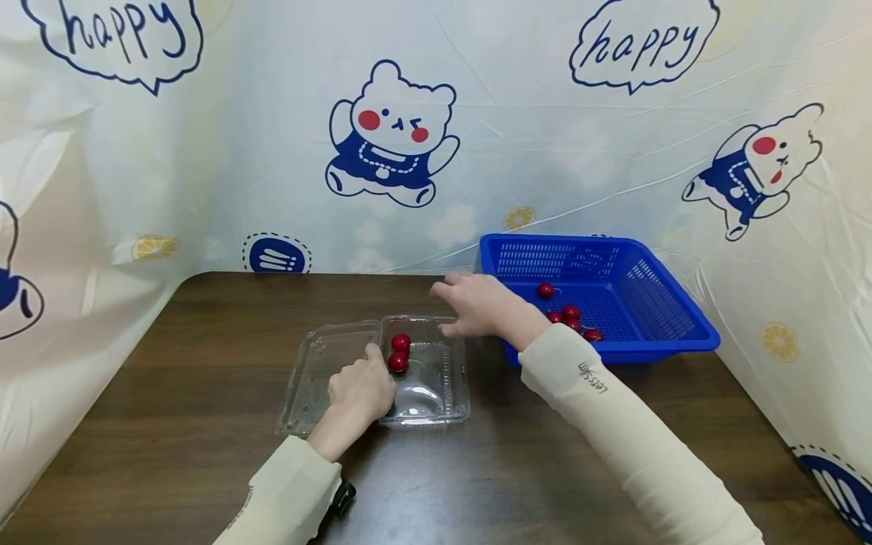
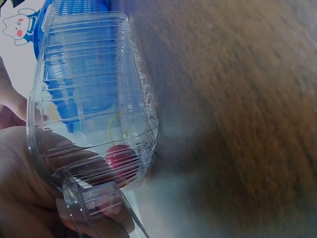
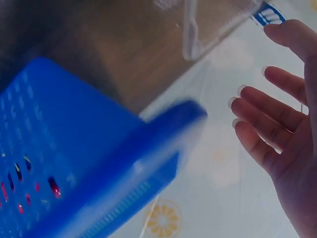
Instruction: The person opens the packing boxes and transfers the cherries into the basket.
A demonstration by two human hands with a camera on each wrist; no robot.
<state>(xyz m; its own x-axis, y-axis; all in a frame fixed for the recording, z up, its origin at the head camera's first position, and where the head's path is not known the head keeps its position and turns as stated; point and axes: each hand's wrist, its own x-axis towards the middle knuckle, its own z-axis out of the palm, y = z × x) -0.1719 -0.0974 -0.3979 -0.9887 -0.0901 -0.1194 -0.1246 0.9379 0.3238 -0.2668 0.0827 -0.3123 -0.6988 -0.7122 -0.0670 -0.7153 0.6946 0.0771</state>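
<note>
A clear plastic clamshell box (image 1: 455, 378) lies opened flat on the table, its lid (image 1: 320, 356) to the left. Two red cherries (image 1: 400, 343) sit against the left side of its base; one cherry (image 2: 122, 161) and its green stem show through the wall in the left wrist view. My left hand (image 1: 361, 386) grips the box near the hinge, thumb and fingers about the edge. Above the box's right rim hovers my right hand (image 1: 487, 304), fingers spread and holding nothing. More cherries (image 1: 571, 313) lie inside the blue basket (image 1: 671, 303), partly hidden by the right forearm.
The blue basket stands at the back right, near the printed curtain (image 1: 286, 151) behind the table. Dark wood tabletop (image 1: 518, 469) extends in front of the box. The right sleeve (image 1: 613, 416) passes in front of the basket's near left corner.
</note>
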